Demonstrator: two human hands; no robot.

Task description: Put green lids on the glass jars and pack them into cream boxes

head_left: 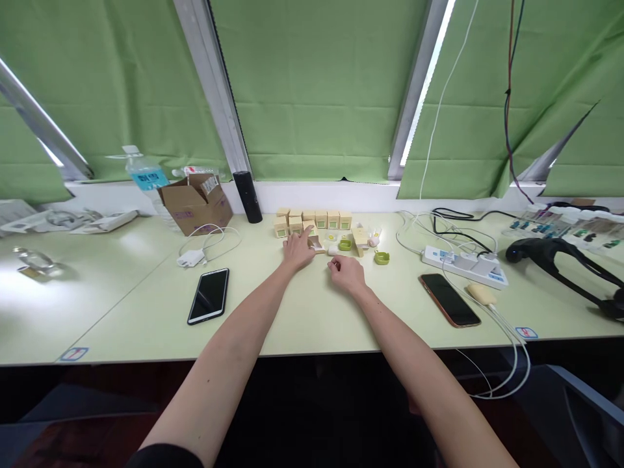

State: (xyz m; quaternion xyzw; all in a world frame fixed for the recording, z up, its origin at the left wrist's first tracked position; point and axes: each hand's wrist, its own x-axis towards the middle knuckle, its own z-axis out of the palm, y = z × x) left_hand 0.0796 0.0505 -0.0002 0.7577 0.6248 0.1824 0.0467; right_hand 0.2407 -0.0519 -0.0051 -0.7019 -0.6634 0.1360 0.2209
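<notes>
My left hand [298, 249] reaches to a small tan cardboard box [314, 239], its thumb and forefinger against the sides. My right hand [347, 273] rests just to the right, fingers curled together; whatever they may hold is hidden. A small whitish piece [333, 249] lies just beyond its fingertips. Close by are a green square case [345, 245], another green piece [382, 258] and an upright open tan box [360, 239]. A pinkish-white item [374, 238] lies past that box. Behind my hands stand several small tan boxes [320, 220] with green square labels.
Phones lie at left [209, 296] and right [449, 299]. A white charger [192, 258], brown carton [197, 203] and black cylinder [247, 197] are on the left. Rightward sit a power strip [465, 265] with cables and a black frame-like device [560, 263]. The table's front edge [316, 353] is near.
</notes>
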